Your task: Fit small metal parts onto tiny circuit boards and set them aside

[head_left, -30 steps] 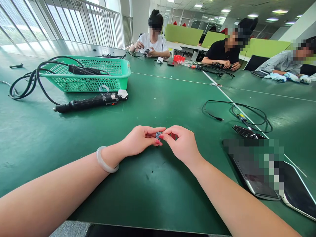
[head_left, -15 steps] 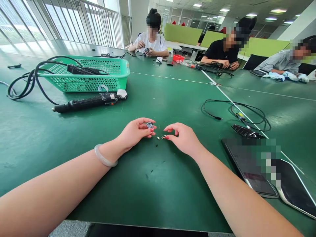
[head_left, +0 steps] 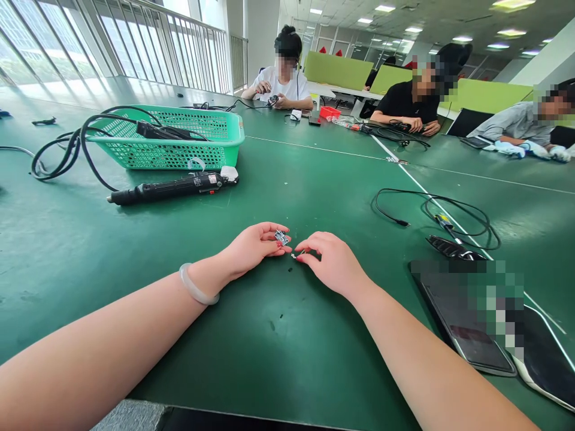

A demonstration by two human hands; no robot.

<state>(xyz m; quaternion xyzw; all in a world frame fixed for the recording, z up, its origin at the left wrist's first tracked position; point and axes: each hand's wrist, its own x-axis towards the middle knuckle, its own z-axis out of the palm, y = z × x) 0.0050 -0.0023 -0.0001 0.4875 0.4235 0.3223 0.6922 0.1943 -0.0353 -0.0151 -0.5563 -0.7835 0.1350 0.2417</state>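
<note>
My left hand (head_left: 252,248), with a pale bangle on its wrist, pinches a small grey-blue part with a patterned face, like a tiny circuit board (head_left: 281,237), between thumb and fingers. To its right, my right hand (head_left: 333,260) has thumb and forefinger closed on a small thin piece (head_left: 302,252), too small to name. A tiny whitish piece (head_left: 293,256) lies by the right thumb tip. Just below, a small dark bit (head_left: 290,269) rests on the green table (head_left: 251,353). The two hands are apart, a little above the tabletop.
A black electric screwdriver (head_left: 173,187) lies before a green basket (head_left: 175,149) with cables. To the right are a coiled black cable (head_left: 467,209), a black hair clip (head_left: 453,246) and a dark phone-like slab (head_left: 467,323). Several people sit across the table.
My hands have parted from holding the small board together. The board stays in my left hand, while my right hand came away with a small thin piece. Tiny bits now show on the table.
</note>
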